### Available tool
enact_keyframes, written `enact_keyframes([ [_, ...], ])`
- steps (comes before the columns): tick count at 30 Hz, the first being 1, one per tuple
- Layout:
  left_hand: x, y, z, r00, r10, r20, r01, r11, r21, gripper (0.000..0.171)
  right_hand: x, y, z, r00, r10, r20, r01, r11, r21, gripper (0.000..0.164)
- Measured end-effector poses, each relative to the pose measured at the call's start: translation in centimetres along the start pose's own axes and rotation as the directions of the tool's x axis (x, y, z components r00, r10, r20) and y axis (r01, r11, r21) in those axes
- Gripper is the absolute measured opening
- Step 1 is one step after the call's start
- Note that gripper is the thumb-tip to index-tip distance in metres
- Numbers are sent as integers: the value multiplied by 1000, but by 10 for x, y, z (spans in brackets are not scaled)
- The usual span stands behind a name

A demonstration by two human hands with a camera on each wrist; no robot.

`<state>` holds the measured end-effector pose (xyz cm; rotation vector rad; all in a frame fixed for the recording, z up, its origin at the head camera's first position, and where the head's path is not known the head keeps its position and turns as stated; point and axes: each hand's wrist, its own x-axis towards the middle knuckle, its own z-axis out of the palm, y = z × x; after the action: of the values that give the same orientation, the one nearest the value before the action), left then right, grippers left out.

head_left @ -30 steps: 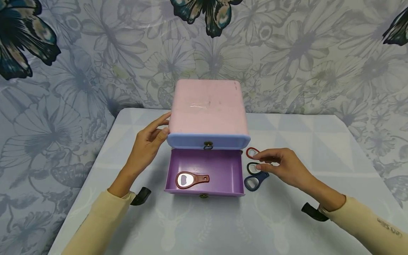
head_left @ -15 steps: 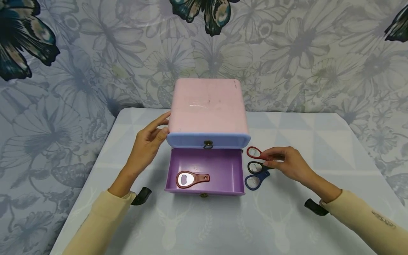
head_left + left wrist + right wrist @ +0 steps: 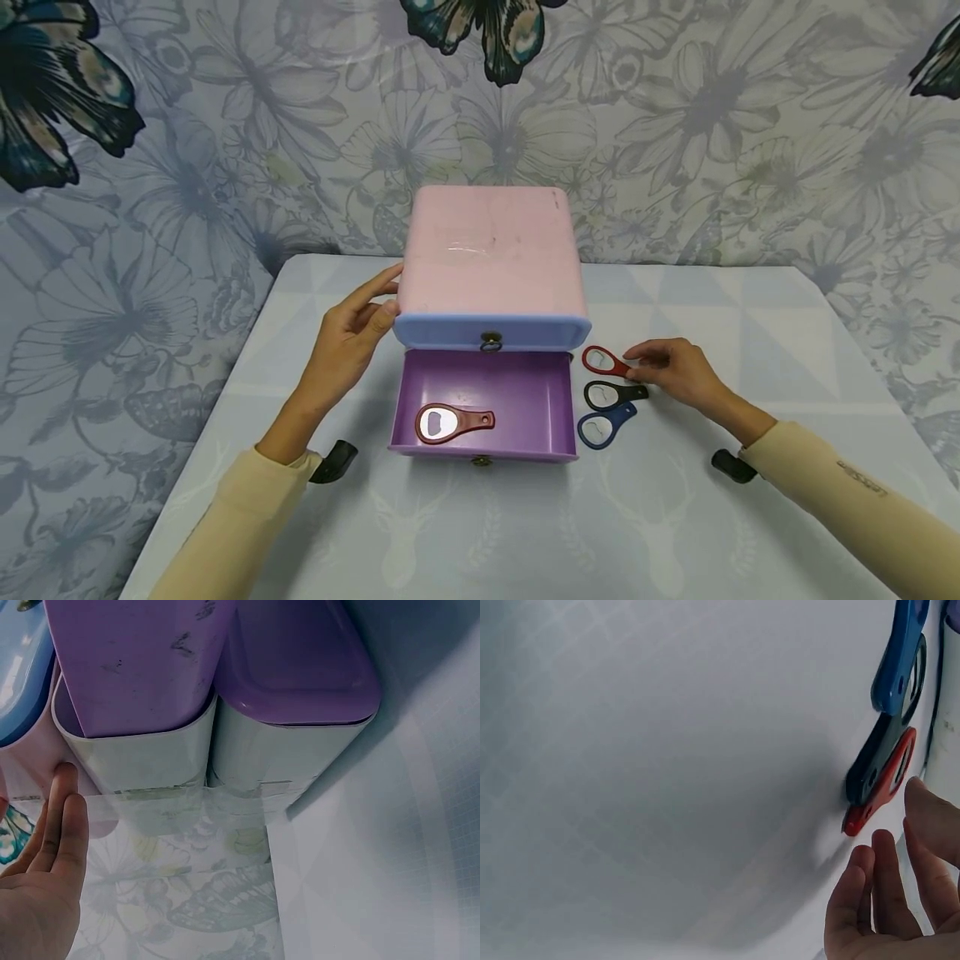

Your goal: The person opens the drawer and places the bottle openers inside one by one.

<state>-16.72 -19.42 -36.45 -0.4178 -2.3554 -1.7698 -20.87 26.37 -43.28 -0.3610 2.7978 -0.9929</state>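
A small chest with a pink top has its lower purple drawer pulled out. In that drawer lies a brown bottle opener. My left hand rests its fingers against the chest's left side; the left wrist view shows these fingers extended along the pink wall. To the right of the drawer, red, black and blue bottle openers lie in an overlapping row. At the red opener's handle end is my right hand. In the right wrist view its thumb and fingers are spread, gripping nothing.
The chest's upper blue drawer is pushed in and has a small ring pull. Everything stands on a pale patterned table. Behind it rises a wall with a flower print and butterfly decorations.
My right hand has drawn back to the right from over the red and black bottle openers, uncovering their handles. My left hand has stayed against the chest.
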Motion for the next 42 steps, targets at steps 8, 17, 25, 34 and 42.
enact_keyframes([
  [8, 0, -1, 1, 1000, 0, -1, 0, 1000, 1, 47, 6, 2, 8, 1000, 7, 24, -7, 1000, 14, 29],
  [17, 0, 1, 1, 1000, -1, -1, 1, 1000, 15, 47, 8, 1, 12, 1000, 10, 2, -10, 1000, 8, 29],
  [25, 0, 0, 1, 1000, 3, -2, -3, 1000, 12, 47, 8, 3, 15, 1000, -11, -12, 11, 1000, -9, 24],
  [34, 1, 0, 1, 1000, 10, 4, -10, 1000, 5, 47, 5, 4, 15, 1000, -7, -16, 7, 1000, 5, 25],
  [42, 1, -1, 0, 1000, 11, 1, -11, 1000, 8, 47, 2, 4, 12, 999, 18, -42, -18, 1000, 12, 27],
])
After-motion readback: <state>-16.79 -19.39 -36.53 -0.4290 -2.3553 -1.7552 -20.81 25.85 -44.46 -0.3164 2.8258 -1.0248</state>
